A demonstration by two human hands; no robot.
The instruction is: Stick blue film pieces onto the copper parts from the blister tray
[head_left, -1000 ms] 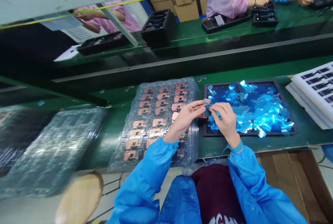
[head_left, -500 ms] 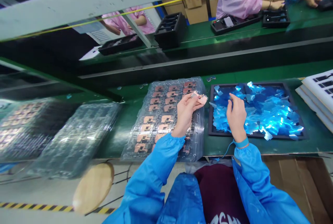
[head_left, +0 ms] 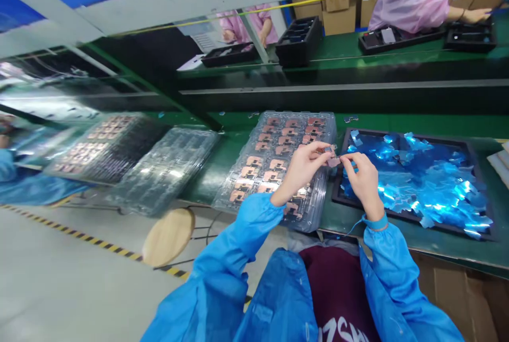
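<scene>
My left hand [head_left: 305, 168] pinches a small copper-coloured part [head_left: 331, 155] above the right edge of a clear plastic tray stack [head_left: 324, 193] filled with several like parts. My right hand [head_left: 362, 176] has its fingers pinched at the same part, over the left rim of a black tray [head_left: 341, 194] heaped with shiny blue film scraps [head_left: 421, 177]. Both sleeves are blue; a blue strap circles my right wrist.
More clear trays [head_left: 167, 169] and a tray of copper parts [head_left: 99, 148] lie to the left on the green bench. A round wooden stool [head_left: 169, 236] stands below. Across the conveyor, people in pink sleeves work at black trays [head_left: 298, 40]. A cardboard box [head_left: 457, 289] sits lower right.
My right hand came back from the blue scrap tray to the part in my left hand. The view swung left, showing more floor and bench.
</scene>
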